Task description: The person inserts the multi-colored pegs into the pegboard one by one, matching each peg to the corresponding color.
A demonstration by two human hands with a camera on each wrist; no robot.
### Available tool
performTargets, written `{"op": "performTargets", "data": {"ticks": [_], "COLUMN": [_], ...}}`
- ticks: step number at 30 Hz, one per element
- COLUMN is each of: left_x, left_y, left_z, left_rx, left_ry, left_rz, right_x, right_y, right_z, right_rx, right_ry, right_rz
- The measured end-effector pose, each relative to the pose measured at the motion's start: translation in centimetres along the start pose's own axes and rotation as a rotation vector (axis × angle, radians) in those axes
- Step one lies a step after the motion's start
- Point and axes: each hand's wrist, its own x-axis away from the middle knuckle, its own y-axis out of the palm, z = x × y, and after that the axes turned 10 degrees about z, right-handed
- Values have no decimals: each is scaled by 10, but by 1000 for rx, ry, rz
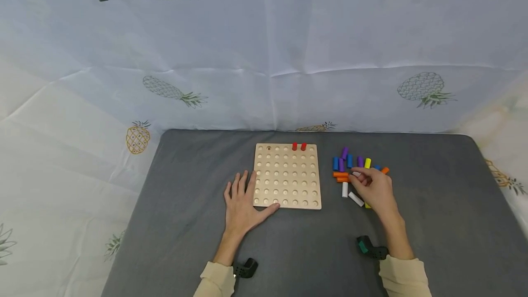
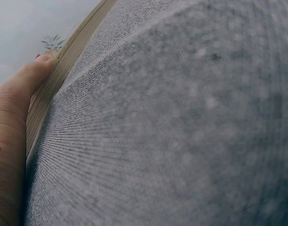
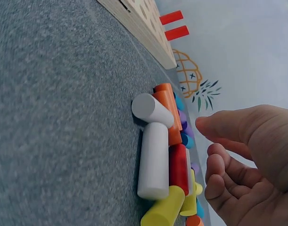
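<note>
My left hand (image 1: 241,207) lies with fingers spread at the near-left corner of a wooden peg board (image 1: 286,178), thumb along its near edge. In the left wrist view, the thumb (image 2: 37,73) rests against the board's side (image 2: 63,70). Two red pegs (image 1: 299,146) stand in holes along the board's far row. My right hand (image 1: 375,191) hovers over a pile of coloured pegs, its thumb and forefinger close above orange pegs (image 1: 340,174) and a white peg (image 1: 357,174). No peg shows between its fingers in the right wrist view, where the other fingers (image 3: 219,174) are loosely bent.
Purple pegs (image 1: 344,152), blue pegs (image 1: 335,164) and a yellow peg (image 1: 367,163) lie at the pile's far side. Another white peg (image 1: 356,199) lies nearer. A red peg (image 3: 179,169) shows among them. A pineapple-print cloth (image 1: 264,95) hangs behind the grey table (image 1: 301,251).
</note>
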Motion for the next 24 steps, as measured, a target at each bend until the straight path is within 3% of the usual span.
{"op": "performTargets", "data": {"ticks": [8, 15, 24], "left_x": [1, -2, -1], "left_y": [0, -2, -1], "left_z": [0, 1, 1], "left_rx": [8, 12, 15], "left_ry": [2, -8, 0], "left_rz": [7, -10, 0], "right_x": [3, 3, 1], "right_y": [-7, -10, -8], "right_z": [4, 5, 5], "right_rx": [29, 75, 125], "right_ry": [-39, 24, 71], "right_rz": [-28, -118, -168]}}
